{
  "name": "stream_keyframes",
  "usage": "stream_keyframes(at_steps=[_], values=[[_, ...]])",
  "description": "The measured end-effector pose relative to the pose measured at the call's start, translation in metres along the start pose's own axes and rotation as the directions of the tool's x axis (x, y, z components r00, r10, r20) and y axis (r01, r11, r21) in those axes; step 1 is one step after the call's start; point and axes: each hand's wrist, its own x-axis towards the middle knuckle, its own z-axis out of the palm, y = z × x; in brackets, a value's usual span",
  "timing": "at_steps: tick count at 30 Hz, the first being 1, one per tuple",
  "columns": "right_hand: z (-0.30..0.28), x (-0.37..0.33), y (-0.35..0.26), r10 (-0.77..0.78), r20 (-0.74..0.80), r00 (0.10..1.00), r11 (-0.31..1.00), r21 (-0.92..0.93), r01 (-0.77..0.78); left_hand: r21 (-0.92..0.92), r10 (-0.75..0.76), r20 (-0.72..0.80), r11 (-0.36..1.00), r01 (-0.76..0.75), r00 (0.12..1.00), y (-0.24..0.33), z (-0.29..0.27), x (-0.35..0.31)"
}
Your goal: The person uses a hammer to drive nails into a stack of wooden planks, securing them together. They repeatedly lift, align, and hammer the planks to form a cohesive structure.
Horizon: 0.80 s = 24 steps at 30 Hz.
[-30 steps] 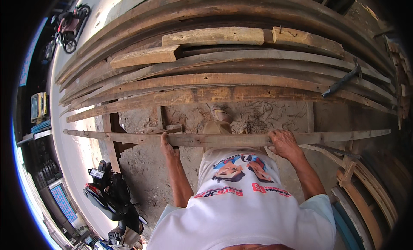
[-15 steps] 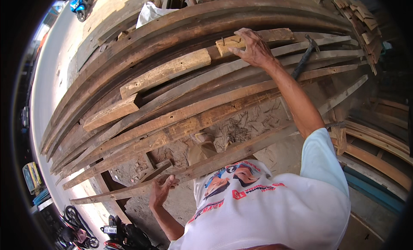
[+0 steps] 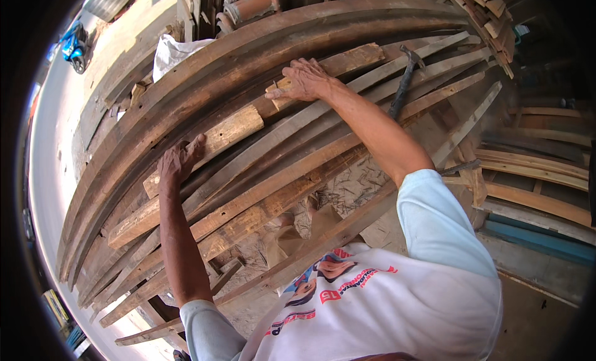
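My left hand [image 3: 180, 160] is closed around a short, pale, rough wooden beam [image 3: 231, 132], with its thumb on top; the fingers on the far side are partly hidden. Farther right, my right hand [image 3: 305, 80] curls over a small pale wooden block [image 3: 283, 84], which is mostly covered by the hand. Just beyond that hand a longer worn beam [image 3: 355, 59] extends to the right. A claw hammer [image 3: 405, 83] with a dark handle lies across the boards, right of my right forearm.
Long weathered boards [image 3: 273, 171] run side by side across the view. A shorter wood piece [image 3: 133, 223] lies near my left wrist. Nails and scraps litter the ground [image 3: 357, 187] below. A white sack [image 3: 174, 54] sits at the far side, with stacked timber [image 3: 534, 165] at right.
My left hand has risen from near my body to the short beam and closed on it. My right hand stays at the small block, its fingers now more curled. The whole view has shifted.
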Motion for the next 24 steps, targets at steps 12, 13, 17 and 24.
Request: stream_keyframes(at_steps=[12,13,17,24], values=[[0.002,-0.04,0.0,-0.061,0.027,0.998,0.997,0.044,0.06,0.11,0.012,-0.203,0.994,0.01,0.979,0.031,0.021,-0.04],[0.0,-0.037,0.003,-0.089,-0.018,0.996,0.996,0.019,0.089,0.139,0.024,-0.242,0.99,0.011,0.97,0.033,0.024,-0.038],[-0.018,-0.017,0.024,-0.171,0.066,0.983,0.978,0.133,0.161,0.14,0.053,-0.409,0.99,0.006,0.911,0.023,0.043,-0.038],[-0.046,0.01,0.07,0.052,0.472,0.88,0.984,0.126,-0.126,0.101,-0.03,-0.365,0.992,0.072,0.931,0.033,0.043,-0.029]])
